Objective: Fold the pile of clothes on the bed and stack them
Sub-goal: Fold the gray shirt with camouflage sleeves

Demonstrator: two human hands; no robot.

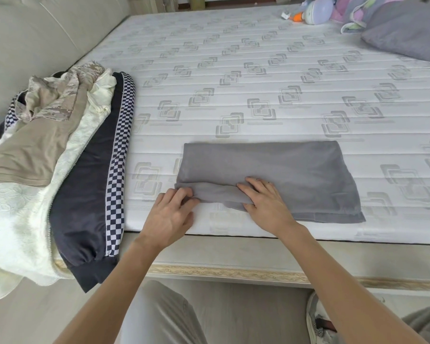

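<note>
Where the mattress (258, 95) meets its near edge lies the grey garment (296, 170), folded into a flat, wide rectangle, long side parallel to that edge; all positions below are given from this garment. Left hand (170, 214): at the garment's near-left corner, fingers curled and pinching the end of a narrow rolled fold of grey cloth that runs along the near side. Right hand (265, 202): on the garment's near edge, just right of the left hand, fingers laid forward over the same fold and thumb tucked against its near side, grasping it. Pile of unfolded clothes (60, 157): well to the left of the garment, apart from it, hanging partly over the bed's edge. It comprises a dark navy jacket (85, 194) with a checkered stripe, nearest the garment; a cream textured piece (23, 232) overlapping the jacket from the left; a tan camouflage-patterned shirt (35, 135) on top. Grey pillow (412, 33): far beyond the garment to the right, near the mattress's far side. Pastel soft toys and blanket (345, 11): beyond the garment, just left of the pillow. Upholstered headboard (35, 33): far left of the garment, behind the pile. Person's light trousers and a shoe (315, 319): below the garment, off the bed.
</note>
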